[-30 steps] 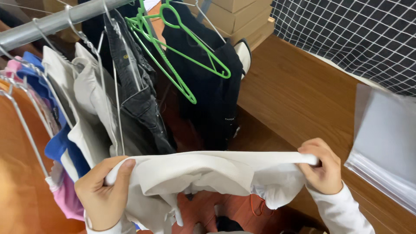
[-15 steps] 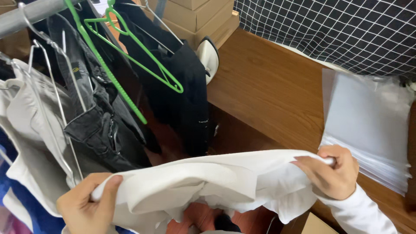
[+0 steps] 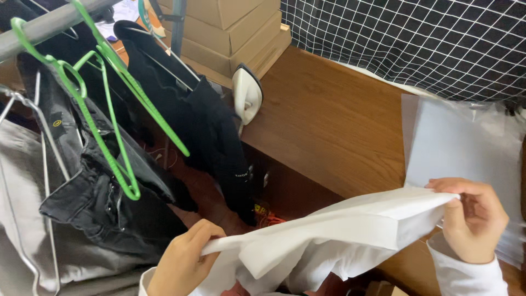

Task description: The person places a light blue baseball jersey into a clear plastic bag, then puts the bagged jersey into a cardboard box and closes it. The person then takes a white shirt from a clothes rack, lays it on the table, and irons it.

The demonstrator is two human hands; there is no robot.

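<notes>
Grip: left hand (image 3: 183, 260), right hand (image 3: 474, 219) pinch soft folded white garment (image 3: 329, 235) | taut edge

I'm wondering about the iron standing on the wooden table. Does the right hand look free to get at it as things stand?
Probably not yet: the right hand is pinching one end of the white garment. The bare wooden table between it and the iron looks unobstructed.

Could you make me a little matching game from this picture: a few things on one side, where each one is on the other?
Things:
1. white garment
2. green hangers
3. iron
4. cardboard boxes

Places:
A. stacked at the table's far end
B. stretched between left hand and right hand
C. hooked on the rail
D. upright at the wooden table's edge

Pairs: 1-B, 2-C, 3-D, 4-A
</notes>
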